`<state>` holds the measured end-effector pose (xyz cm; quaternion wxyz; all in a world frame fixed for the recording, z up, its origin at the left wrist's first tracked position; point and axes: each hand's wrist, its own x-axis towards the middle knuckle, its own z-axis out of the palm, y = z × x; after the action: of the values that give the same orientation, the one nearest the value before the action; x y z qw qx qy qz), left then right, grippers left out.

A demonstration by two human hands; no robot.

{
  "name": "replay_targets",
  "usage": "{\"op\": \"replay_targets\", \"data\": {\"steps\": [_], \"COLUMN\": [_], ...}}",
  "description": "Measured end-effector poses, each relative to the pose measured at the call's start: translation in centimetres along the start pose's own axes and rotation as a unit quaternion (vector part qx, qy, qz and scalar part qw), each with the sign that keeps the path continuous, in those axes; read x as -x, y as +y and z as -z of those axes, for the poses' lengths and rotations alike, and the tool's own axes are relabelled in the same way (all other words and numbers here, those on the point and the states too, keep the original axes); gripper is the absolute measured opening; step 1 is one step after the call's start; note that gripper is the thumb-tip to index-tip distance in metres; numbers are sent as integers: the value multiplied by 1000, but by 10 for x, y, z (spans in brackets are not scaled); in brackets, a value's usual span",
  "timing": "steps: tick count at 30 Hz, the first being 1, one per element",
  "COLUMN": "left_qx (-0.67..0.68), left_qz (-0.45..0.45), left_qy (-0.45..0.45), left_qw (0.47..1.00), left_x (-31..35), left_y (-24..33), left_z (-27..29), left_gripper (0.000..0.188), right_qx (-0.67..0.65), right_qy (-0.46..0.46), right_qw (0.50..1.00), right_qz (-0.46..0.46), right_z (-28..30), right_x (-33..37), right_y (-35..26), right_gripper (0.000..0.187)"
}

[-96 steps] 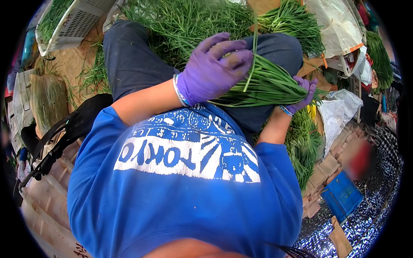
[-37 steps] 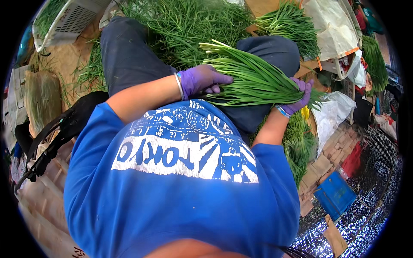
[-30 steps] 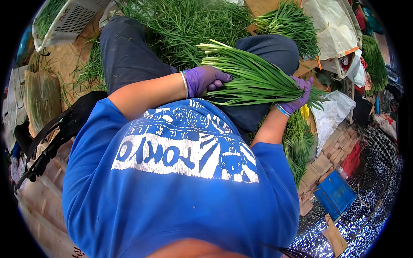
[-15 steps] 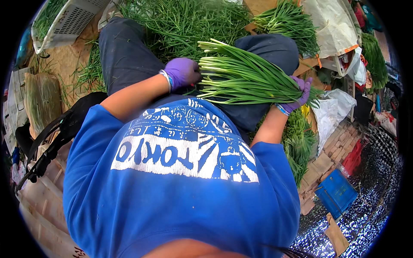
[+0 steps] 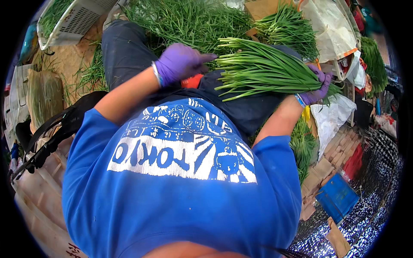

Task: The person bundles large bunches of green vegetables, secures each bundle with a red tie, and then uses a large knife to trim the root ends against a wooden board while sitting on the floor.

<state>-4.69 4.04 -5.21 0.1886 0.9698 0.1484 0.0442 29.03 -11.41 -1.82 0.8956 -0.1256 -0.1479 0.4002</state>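
Observation:
A fanned bunch of garlic chives [image 5: 271, 69], pale at the cut ends and dark green toward the tips, lies across my right thigh. My right hand [image 5: 318, 88], in a purple glove, grips it near the leafy end. My left hand [image 5: 183, 64], also gloved in purple, is beside the pale ends. Its index finger stretches out toward the stalks while the other fingers bend below. Nothing shows in the left hand, which is slightly blurred. Beneath it, between my legs, a small red thing [image 5: 192, 81] is partly visible.
Loose green stalks [image 5: 189, 21] are heaped beyond my knees. Another chive bunch [image 5: 288, 30] lies at the far right. A white perforated crate [image 5: 79, 21] stands far left, above a wrapped bundle [image 5: 45, 96]. White sacking [image 5: 329, 26] and a blue box [image 5: 337, 198] are on the right.
The chives have shifted right and slightly up with my right hand. My left hand has moved up, its index finger now stretched out, and the red thing below it has come into view.

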Motion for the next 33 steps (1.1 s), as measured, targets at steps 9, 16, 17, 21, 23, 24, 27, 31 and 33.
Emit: {"op": "replay_targets", "data": {"steps": [9, 16, 17, 21, 23, 24, 27, 31, 33], "left_qx": [-97, -64, -44, -35, -100, -15, 177, 359, 536], "left_qz": [-76, -123, -114, -32, 86, 63, 38, -45, -72], "left_qy": [134, 175, 147, -11, -139, 50, 387, 365, 347], "left_qw": [983, 975, 982, 999, 981, 997, 904, 858, 766], "left_x": [-16, 4, 8, 27, 29, 33, 0, -66, -101], "left_y": [27, 12, 9, -13, -37, -62, -91, -51, -69], "left_z": [-22, -24, -20, -11, -9, -7, 38, 134, 135], "left_gripper": [51, 23, 21, 18, 20, 26, 43, 100, 67], "right_qx": [46, 112, 110, 249, 310, 328, 370, 432, 455], "right_qy": [-4, 20, 27, -31, -31, -34, -20, -132, -219], "right_qw": [999, 993, 992, 968, 950, 944, 928, 892, 861], "right_qz": [-19, -37, -48, -8, 15, 19, 39, -20, -61], "right_z": [-44, -76, -80, -102, -137, -163, -215, -248, -259], "right_x": [-36, -60, -63, -109, -129, -134, -144, -135, -114], "right_y": [38, 80, 86, 93, 102, 113, 174, 213, 246], "right_gripper": [15, 8, 8, 16, 18, 18, 11, 32, 45]}}
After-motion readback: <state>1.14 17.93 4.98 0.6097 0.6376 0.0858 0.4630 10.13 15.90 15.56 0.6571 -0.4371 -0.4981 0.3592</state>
